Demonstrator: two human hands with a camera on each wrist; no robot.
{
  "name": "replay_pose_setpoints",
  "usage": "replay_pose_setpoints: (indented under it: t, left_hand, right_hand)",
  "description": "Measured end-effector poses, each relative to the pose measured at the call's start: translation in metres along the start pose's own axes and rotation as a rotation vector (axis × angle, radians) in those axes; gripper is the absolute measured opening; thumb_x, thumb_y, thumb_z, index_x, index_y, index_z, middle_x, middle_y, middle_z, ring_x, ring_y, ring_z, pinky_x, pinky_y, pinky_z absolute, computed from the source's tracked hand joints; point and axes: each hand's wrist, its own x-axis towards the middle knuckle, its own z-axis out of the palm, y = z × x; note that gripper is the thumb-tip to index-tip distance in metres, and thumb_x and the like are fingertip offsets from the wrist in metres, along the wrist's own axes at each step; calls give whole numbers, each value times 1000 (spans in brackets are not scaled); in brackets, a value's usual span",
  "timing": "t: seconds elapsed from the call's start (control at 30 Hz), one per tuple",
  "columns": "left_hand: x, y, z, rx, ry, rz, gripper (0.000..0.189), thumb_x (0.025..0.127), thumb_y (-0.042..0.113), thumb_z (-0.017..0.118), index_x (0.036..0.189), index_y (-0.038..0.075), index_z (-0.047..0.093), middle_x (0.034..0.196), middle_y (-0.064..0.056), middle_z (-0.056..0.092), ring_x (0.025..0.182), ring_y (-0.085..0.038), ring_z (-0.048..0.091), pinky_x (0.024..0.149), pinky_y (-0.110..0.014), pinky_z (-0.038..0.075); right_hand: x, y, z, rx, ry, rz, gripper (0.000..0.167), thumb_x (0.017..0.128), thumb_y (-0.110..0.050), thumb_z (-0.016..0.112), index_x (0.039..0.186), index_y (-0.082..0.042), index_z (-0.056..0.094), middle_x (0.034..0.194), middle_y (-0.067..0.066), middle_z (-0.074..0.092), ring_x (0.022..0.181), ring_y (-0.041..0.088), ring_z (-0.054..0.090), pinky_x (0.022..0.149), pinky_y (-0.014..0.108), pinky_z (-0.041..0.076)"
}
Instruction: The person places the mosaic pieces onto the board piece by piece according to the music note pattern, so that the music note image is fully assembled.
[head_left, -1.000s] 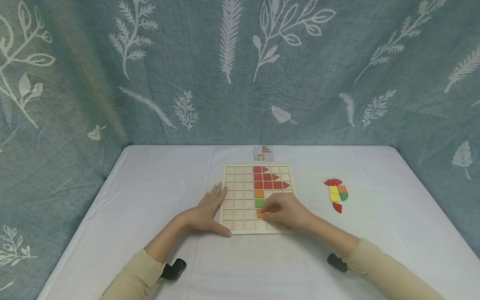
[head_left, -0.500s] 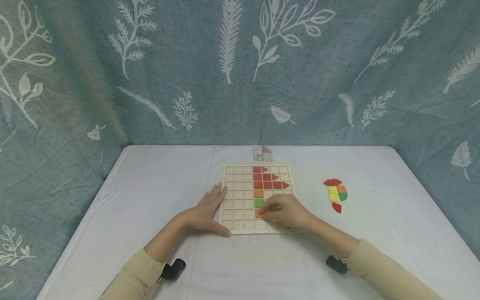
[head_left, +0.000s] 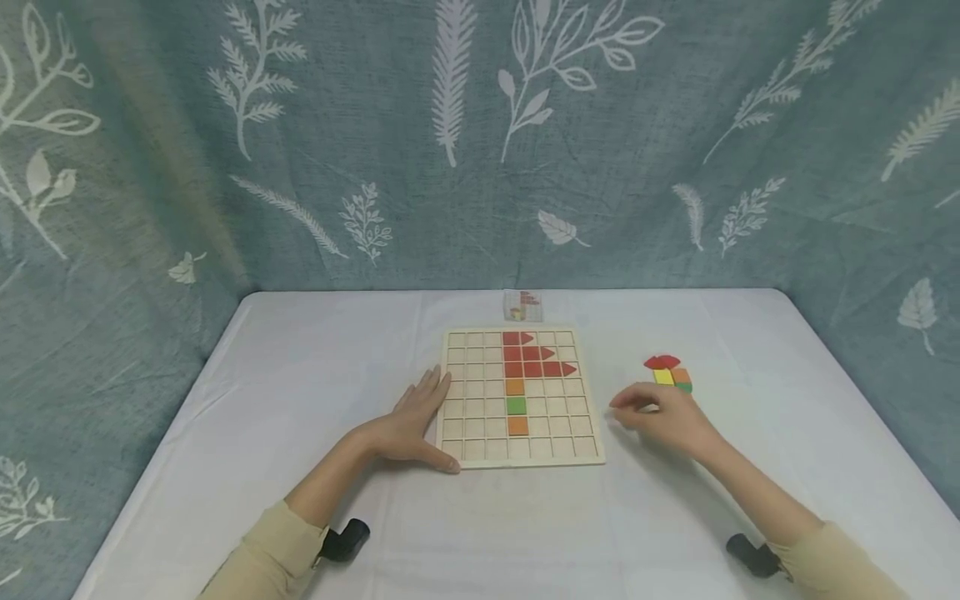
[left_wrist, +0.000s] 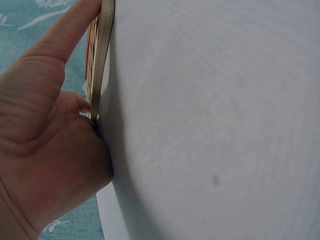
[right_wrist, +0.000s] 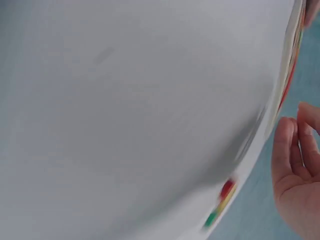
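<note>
My left hand [head_left: 408,429] lies spread at the left edge of a wooden grid board [head_left: 562,450], fingers and thumb straight along its frame. In the left wrist view, the thumb [left_wrist: 60,37] reaches along the board's side. Red squares and points form stepped rows on the board; below them run an orange square [head_left: 515,387], a green square [head_left: 516,406] and another orange square [head_left: 518,426]. My right hand [head_left: 660,417] hovers right of the board, fingers loosely bent, thumb near the fingertips, nothing visible between them. It partly hides the loose pieces behind it.
Beyond the hand lie loose flat pieces: red rounded ones [head_left: 663,362], a yellow square [head_left: 663,377], an orange one [head_left: 681,375] and a green one [head_left: 683,387]. A small picture card [head_left: 522,306] sits behind the board on the white table [head_left: 337,350]. A patterned curtain hangs behind.
My right hand has let go of the lower orange square, now flat in its cell, and moved right, off the board, towards the loose pieces. The left hand has stayed put.
</note>
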Motion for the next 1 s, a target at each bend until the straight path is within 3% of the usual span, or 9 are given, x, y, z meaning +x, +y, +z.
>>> replay_pose_setpoints:
  t: [0.23, 0.4, 0.8, 1.0]
  left_hand:
    - [-1, -2, -1, -1, -1, 1, 133, 66, 49, 86, 155, -1, 1, 161, -20, -10, 148, -31, -12, 119, -47, -2]
    - [-2, -1, -1, -16, 4, 8, 132, 66, 47, 86, 155, -2, 2, 160, -22, -10, 148, -32, -11, 119, -49, -2]
    - [-1, 0, 0, -7, 6, 11, 132, 66, 47, 86, 155, -2, 3, 161, -22, -9, 148, -32, -11, 119, -48, -2]
    - [-1, 2, -1, -7, -2, 13, 131, 67, 47, 86, 155, -2, 2, 161, -21, -9, 148, -32, -12, 119, -48, -2]
  right_hand:
    - [-22, 34, -29, -72, 102, 102, 29, 87, -19, 74, 111, -4, 69, 94, 5, 68, 92, 25, 61, 66, 27, 53]
    - [-24, 45, -35, -113, 111, 146, 38, 85, -20, 75, 116, 0, 65, 100, 11, 67, 92, 27, 60, 70, 30, 53]
    - [-19, 49, -37, -148, 67, 116, 32, 83, -18, 77, 107, 2, 69, 89, 4, 69, 84, 22, 63, 69, 32, 53]
    - [-15, 38, -29, -102, 54, 91, 33, 83, -22, 79, 108, -2, 71, 83, -1, 68, 81, 18, 61, 65, 27, 51]
